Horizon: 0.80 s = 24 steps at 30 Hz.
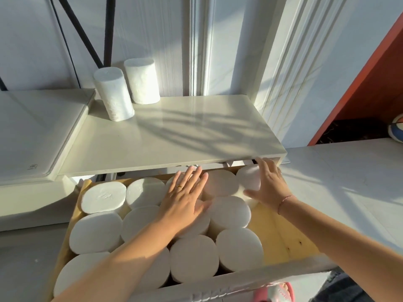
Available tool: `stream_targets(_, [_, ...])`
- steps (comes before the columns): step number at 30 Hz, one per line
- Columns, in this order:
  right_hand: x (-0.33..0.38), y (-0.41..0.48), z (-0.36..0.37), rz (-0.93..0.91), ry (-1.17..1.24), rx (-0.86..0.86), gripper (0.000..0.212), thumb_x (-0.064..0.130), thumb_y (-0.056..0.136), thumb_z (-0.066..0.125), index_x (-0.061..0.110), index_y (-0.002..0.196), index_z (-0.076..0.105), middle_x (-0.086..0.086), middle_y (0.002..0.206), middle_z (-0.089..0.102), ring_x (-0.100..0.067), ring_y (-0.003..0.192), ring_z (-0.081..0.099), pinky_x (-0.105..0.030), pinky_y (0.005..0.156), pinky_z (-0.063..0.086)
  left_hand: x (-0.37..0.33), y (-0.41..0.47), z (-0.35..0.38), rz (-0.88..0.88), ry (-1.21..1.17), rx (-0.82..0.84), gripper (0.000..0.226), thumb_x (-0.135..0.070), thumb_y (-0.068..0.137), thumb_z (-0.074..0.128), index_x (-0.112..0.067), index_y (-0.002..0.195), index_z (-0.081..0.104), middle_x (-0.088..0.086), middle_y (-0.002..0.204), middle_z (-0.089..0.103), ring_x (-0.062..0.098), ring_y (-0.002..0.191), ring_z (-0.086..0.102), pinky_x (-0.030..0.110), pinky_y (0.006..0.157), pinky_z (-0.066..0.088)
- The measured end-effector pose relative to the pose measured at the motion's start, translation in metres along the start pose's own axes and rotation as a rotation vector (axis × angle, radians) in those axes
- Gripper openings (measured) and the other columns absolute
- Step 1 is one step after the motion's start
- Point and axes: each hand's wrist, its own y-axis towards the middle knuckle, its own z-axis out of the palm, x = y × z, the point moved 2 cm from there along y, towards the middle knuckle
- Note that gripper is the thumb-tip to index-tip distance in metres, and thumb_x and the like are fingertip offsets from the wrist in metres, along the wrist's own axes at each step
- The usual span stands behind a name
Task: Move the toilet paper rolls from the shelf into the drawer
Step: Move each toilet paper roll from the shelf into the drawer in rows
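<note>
Two bare hands work over the open drawer [290, 247], which serves here as the landmark. Nearest the viewer, along the drawer's front wall, upright rolls [194, 258] stand packed end-up, touching one another; a strip of bare yellow floor shows along the drawer's right side. Farther in, the left hand [185, 197] lies flat with fingers spread on the tops of the middle rolls, gripping nothing. The right hand [269, 185], also spread and palm-down, rests against the roll [248, 178] in the drawer's far right corner, apparently seating it; whether the fingers curl round it cannot be told. Beyond and above the drawer, on the shelf [174, 138], two rolls remain: one tilted [113, 94], the other upright [141, 80] just behind it, apparently touching.

The step in hand is judged to be settling and levelling the packed rolls. To do it well, press evenly downward with flat palms rather than fingertips, which would dent the soft paper. Nudge the rows leftward so the free strip at the right widens for the last two rolls.
</note>
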Motion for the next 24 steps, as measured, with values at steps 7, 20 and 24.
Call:
stream_targets(7, [0.120, 0.042, 0.000, -0.280, 0.223, -0.114, 0.069, 0.030, 0.083, 0.071, 0.005, 0.140, 0.040, -0.012, 0.141, 0.043, -0.026, 0.133, 0.041, -0.022, 0.109, 0.027, 0.071, -0.023, -0.020, -0.319, -0.032, -0.164, 0.072, -0.058, 0.092, 0.017, -0.013, 0.146, 0.029, 0.006, 0.155, 0.022, 0.022, 0.144, 0.012, 0.042, 0.117, -0.001])
stream_targets(20, [0.312, 0.203, 0.099, -0.189, 0.637, -0.026, 0.098, 0.034, 0.074, 0.080, 0.005, 0.148, 0.022, -0.015, 0.150, 0.035, -0.024, 0.139, 0.036, -0.032, 0.115, 0.029, 0.127, -0.028, -0.025, -0.585, -0.061, -0.168, 0.068, -0.056, 0.091, 0.015, -0.019, 0.148, 0.023, 0.002, 0.157, 0.018, 0.020, 0.146, 0.007, 0.046, 0.114, -0.010])
stream_targets(24, [0.341, 0.225, 0.115, -0.162, 0.724, -0.096, 0.106, 0.037, 0.071, 0.081, 0.006, 0.149, 0.017, -0.012, 0.152, 0.034, -0.024, 0.140, 0.035, -0.032, 0.116, 0.029, 0.130, -0.024, -0.024, -0.611, -0.067, -0.173, 0.067, -0.056, 0.091, 0.018, -0.018, 0.145, 0.031, 0.004, 0.155, 0.025, 0.023, 0.145, 0.014, 0.048, 0.112, -0.011])
